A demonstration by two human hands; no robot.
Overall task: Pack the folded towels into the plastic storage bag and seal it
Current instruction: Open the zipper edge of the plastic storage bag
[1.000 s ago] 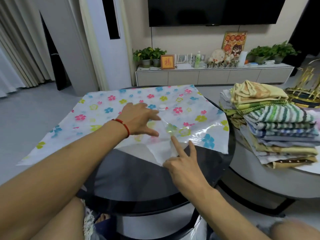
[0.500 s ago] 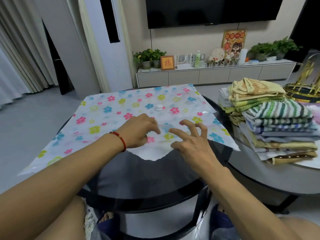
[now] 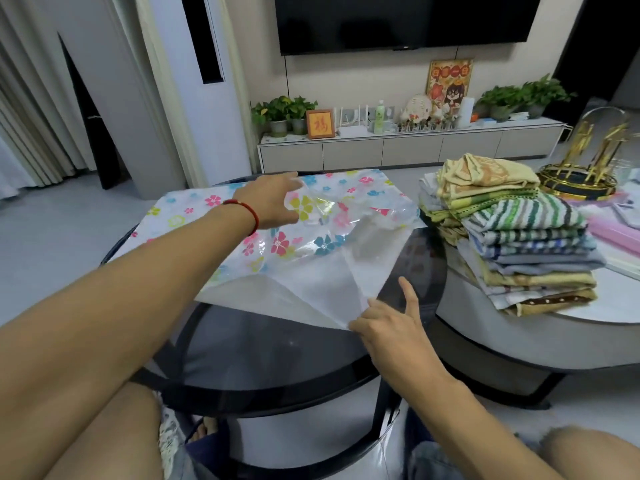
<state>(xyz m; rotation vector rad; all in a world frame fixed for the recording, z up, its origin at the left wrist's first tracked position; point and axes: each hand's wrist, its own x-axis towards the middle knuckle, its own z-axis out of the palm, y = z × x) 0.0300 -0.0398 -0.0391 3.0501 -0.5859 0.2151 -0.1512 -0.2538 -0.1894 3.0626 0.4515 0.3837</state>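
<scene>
1. While the plastic storage bag (image 3: 277, 244) lies flat across the dark round glass table (image 3: 277, 358), its mouth faces the person and its closed end points toward the TV cabinet (image 3: 408, 150); long axis looks to run left-right across the table, though I cannot be sure.
2. Left hand (image 3: 268, 200) reaches in at the bag's far part, fingers spread, lifting the clear flowered top layer; looks like a loose grip, exact pinch hidden.
3. Right hand (image 3: 384, 323) pinches the white lower flap at the bag's near edge between thumb and bent fingers, index finger sticking out free.
4. Handling judgement: film is thin, light, floppy, slippery, layers cling; hold both lips at the mouth edge, not mid-sheet, and keep it spread.
5. Folded towels (image 3: 509, 233) sit stacked just right of the bag on the grey neighbouring table (image 3: 540, 337), untouched; soft, compressible, stack may topple, so lift from underneath.
6. Stage: opening the mouth, nothing packed yet.
</scene>
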